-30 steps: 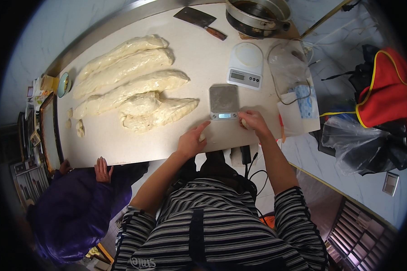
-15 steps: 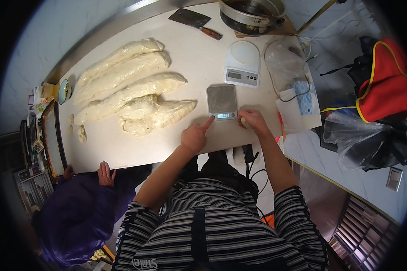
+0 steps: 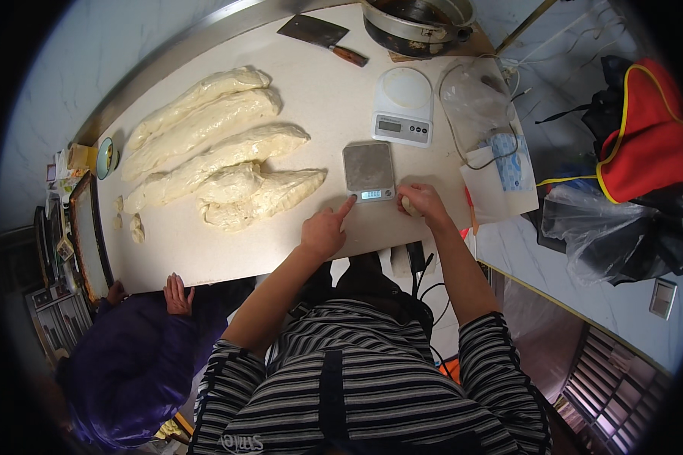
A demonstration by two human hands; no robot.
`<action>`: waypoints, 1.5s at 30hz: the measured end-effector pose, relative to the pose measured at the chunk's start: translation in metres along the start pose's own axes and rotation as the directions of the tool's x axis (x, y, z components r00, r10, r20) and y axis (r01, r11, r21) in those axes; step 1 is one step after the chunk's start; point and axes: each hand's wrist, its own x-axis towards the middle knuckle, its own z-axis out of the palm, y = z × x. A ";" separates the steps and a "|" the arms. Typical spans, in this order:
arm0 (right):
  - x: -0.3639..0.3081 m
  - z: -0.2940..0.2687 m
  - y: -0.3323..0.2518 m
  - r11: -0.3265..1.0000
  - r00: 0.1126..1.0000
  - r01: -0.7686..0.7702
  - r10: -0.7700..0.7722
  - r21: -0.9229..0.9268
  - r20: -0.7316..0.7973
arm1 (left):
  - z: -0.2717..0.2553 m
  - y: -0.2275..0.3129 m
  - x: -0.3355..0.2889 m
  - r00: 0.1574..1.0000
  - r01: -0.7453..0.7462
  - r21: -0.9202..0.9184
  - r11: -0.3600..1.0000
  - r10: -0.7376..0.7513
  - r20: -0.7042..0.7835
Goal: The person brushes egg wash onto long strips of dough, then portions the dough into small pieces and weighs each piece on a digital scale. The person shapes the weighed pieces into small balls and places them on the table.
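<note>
A small silver scale [image 3: 367,168] with a bare square plate and a lit display lies near the front edge of the table. My left hand [image 3: 325,229] reaches to its lower left corner, the index finger stretched onto a button and the other fingers curled. At the scale's right, my right hand [image 3: 423,204] is closed around a small pale piece of dough [image 3: 408,205], mostly hidden by the fingers. Long rolls of dough [image 3: 205,129] lie side by side on the left, and a folded lump of dough [image 3: 254,199] is nearest my left hand.
A white kitchen scale [image 3: 404,106] stands behind the silver one. Farther back are a cleaver [image 3: 315,32] and a large metal pot [image 3: 417,30]. A cable and plastic bag [image 3: 474,98] lie on the right. Another person's hand [image 3: 178,294] rests on the table's front left edge.
The whole view has shifted very slightly. Both my hands keep their places at the silver scale.
</note>
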 end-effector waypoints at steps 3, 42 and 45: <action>0.002 -0.001 0.001 1.000 1.000 -0.007 0.007 0.002 0.006 | 0.000 0.001 0.000 1.000 0.004 -0.002 1.000 -0.004 0.006; 0.002 -0.001 0.002 0.999 1.000 0.020 -0.021 -0.041 -0.008 | -0.005 0.002 0.001 0.999 0.002 0.008 1.000 -0.003 0.047; 0.003 -0.001 0.002 0.999 1.000 0.006 -0.007 -0.043 -0.019 | -0.006 0.002 0.001 0.999 0.008 0.010 1.000 -0.008 0.053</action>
